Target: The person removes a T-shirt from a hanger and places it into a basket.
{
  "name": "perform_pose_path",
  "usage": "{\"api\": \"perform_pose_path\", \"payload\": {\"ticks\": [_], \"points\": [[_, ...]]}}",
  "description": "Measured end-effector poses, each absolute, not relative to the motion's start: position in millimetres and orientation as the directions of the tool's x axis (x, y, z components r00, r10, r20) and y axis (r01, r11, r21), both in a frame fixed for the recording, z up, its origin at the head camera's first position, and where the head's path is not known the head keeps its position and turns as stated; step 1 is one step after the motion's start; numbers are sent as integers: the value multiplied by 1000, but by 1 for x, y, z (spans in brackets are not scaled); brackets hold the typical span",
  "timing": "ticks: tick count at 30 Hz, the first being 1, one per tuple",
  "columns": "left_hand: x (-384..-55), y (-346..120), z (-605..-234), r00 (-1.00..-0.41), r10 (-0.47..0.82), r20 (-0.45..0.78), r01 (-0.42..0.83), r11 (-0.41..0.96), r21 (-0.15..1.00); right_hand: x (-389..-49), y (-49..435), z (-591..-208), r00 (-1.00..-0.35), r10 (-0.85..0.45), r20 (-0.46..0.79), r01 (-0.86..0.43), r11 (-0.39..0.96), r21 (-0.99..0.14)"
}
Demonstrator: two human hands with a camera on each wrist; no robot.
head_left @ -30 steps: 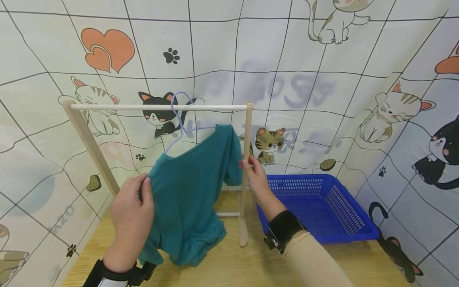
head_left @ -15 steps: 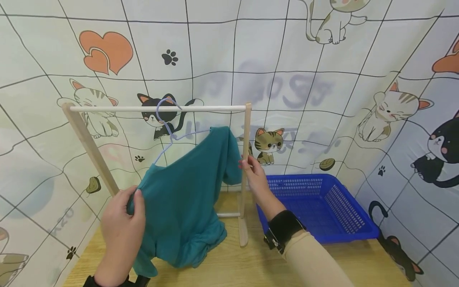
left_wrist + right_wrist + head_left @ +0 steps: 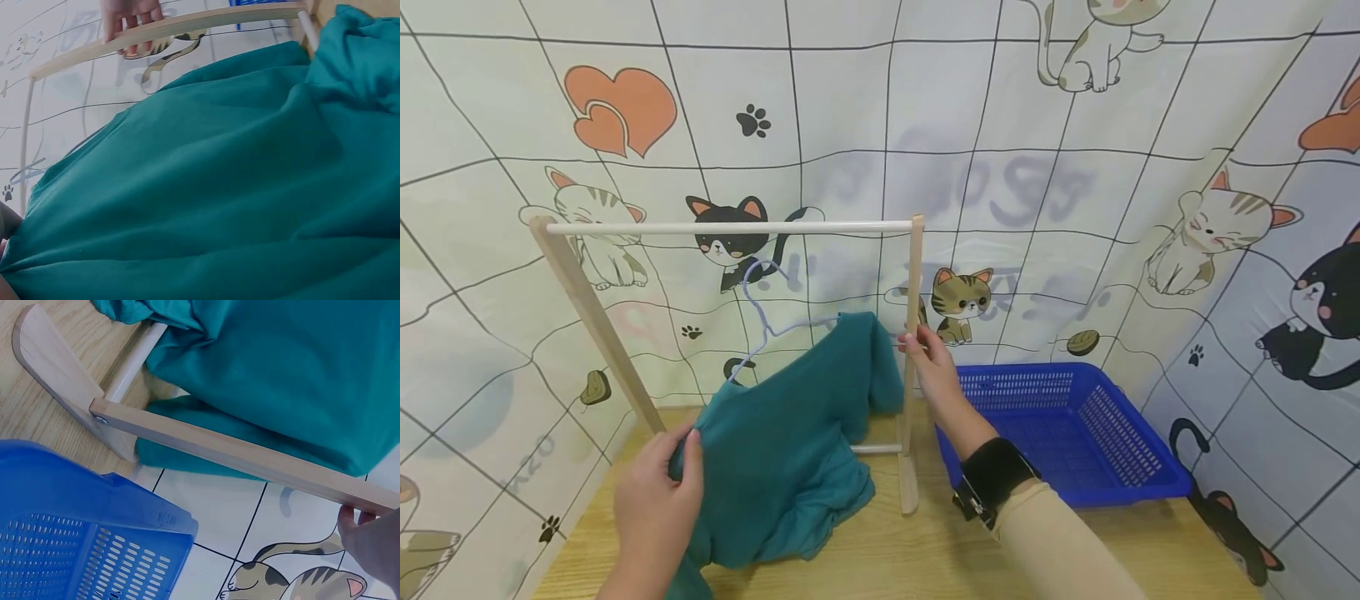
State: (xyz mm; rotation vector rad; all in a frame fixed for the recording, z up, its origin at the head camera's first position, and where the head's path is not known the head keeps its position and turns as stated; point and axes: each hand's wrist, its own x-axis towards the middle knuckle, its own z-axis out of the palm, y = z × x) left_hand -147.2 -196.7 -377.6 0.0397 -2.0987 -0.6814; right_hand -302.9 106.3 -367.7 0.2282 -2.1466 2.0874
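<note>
Lower than a moment ago, the teal fabric shirt on its thin lilac hanger is below the pale wooden rack's white top bar, the left hand's fingers pinching its edge, the right hand's holding the rack's right post, seemingly for steadiness.

teal garment, lilac hanger, cat-patterned backdrop

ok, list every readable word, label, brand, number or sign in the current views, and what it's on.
Nothing legible, so nothing to quote.
Printed backdrop: faint purple lettering at right of centre, too blurred to read.
Same backdrop, lower left: small grey lettering, too faint to read.
Blue basket: small mark near the rim, too small to read.
Teal garment, hanger, rack: no text visible.
</note>
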Motion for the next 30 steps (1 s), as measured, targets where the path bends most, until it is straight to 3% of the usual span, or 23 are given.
{"api": "perform_pose_path", "payload": {"ticks": [17,30], "points": [[-138,-198,-413,-682,-266,682,195,832,520,-299,110,-367,-981,-14,196,-196,60,-979],[-123,-199,-440,-778,-260,571,103,845,525,-270,132,-365,-968,143,206,-214,-46,-976]]}}
